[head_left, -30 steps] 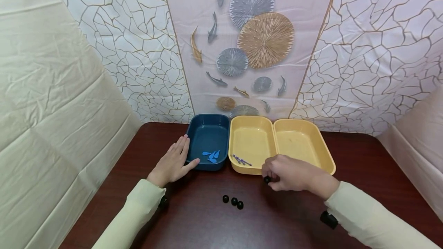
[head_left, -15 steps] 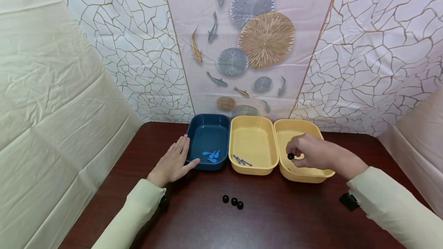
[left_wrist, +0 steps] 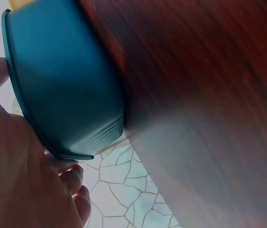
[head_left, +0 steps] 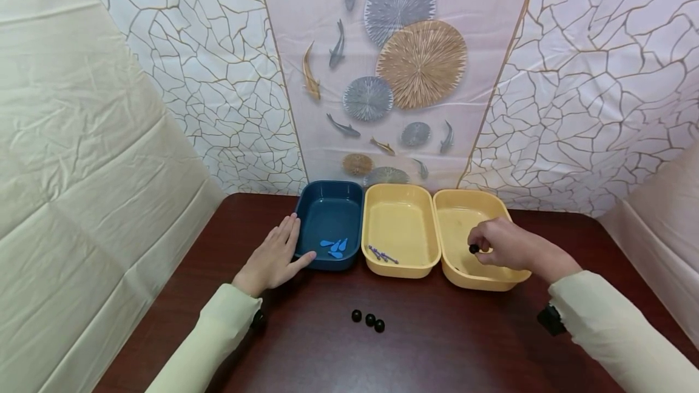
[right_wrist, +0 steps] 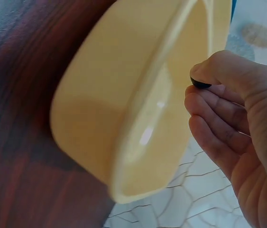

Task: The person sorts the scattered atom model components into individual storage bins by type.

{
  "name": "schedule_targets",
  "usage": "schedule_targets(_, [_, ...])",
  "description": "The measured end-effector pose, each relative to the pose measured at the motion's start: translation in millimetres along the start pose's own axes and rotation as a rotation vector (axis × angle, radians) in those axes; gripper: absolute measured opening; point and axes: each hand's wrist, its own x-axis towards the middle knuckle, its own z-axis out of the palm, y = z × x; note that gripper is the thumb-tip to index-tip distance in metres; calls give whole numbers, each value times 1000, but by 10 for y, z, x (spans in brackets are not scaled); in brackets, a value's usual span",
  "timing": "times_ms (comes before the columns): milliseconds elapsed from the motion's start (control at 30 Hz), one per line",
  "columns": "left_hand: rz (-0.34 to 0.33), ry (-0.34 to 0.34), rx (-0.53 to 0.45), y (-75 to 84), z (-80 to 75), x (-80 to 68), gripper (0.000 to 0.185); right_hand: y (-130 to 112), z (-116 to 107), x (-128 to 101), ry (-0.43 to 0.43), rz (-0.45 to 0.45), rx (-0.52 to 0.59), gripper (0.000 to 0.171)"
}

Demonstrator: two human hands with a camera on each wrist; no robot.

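My right hand [head_left: 499, 244] hovers over the right yellow tray [head_left: 464, 200] and pinches a small black bead [head_left: 474, 248] between thumb and fingers; the right wrist view shows the bead [right_wrist: 200, 84] at my fingertips above that tray [right_wrist: 124, 109]. My left hand [head_left: 273, 256] lies flat on the table with straight fingers against the left side of the blue tray [head_left: 327, 196], whose wall [left_wrist: 62, 90] fills the left wrist view beside my palm [left_wrist: 19, 175]. Three black beads [head_left: 368, 319] sit on the table in front.
The middle yellow tray [head_left: 400, 196] holds a few thin purple pieces [head_left: 381, 253]. Blue drop-shaped pieces [head_left: 334, 244] lie in the blue tray. The dark wooden table [head_left: 448, 344] is enclosed by patterned and cream cloth walls behind and on both sides.
My right hand carried a black bead from the table in front of the middle tray, rightward and back, over the right yellow tray. The left hand stayed still.
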Motion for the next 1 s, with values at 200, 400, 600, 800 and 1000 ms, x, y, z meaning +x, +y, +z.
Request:
schedule_targets(200, [0, -1, 2, 2, 4, -3, 97, 59, 37, -40, -37, 60, 5, 19])
schedule_targets(400, [0, -2, -3, 3, 0, -6, 97, 5, -59, -27, 23, 10, -25, 21])
schedule_targets(600, [2, 0, -6, 5, -5, -6, 97, -241, -139, 24, 57, -55, -26, 18])
schedule_targets(800, [0, 0, -4, 4, -4, -10, 97, -504, -110, 109, 67, -148, -37, 16])
schedule_targets(1000, [2, 0, -9, 0, 2, -6, 97, -750, -28, 201, 34, -182, 1, 14])
